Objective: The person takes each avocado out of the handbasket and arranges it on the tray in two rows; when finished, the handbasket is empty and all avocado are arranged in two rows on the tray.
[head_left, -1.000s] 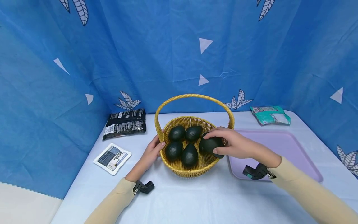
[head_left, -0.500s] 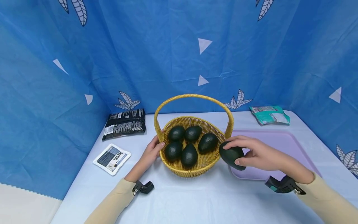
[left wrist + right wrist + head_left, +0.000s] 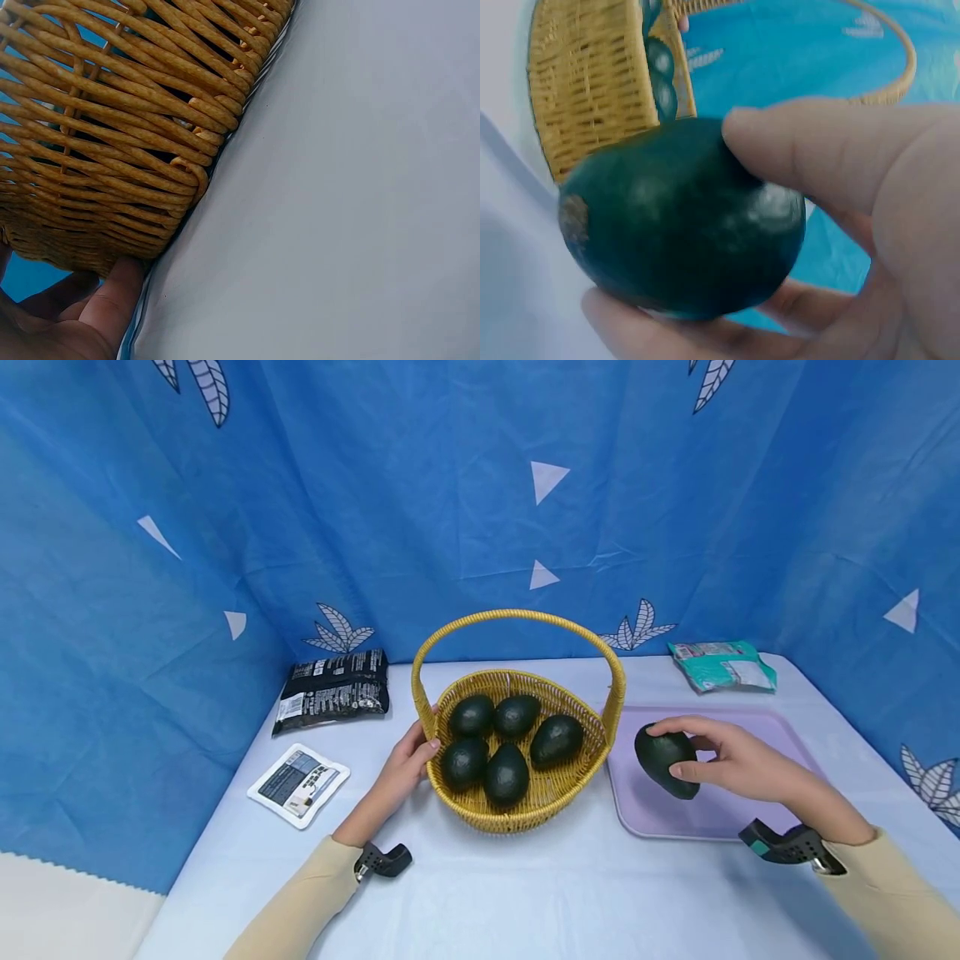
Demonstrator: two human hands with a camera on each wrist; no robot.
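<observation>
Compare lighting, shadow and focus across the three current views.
Head view: bright and mostly sharp, a soft shadow on the white table beside the right sleeve; left wrist view: dimmer, the weave of the wicker basket fairly crisp; right wrist view: softer, pale glare on the avocado.

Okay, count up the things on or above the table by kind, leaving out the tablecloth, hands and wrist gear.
Avocados: 6 (5 in the basket, 1 in the right hand)
Basket: 1
Lilac tray: 1
Packets: 3 (black packet, teal packet, white packet)
Total: 11
</observation>
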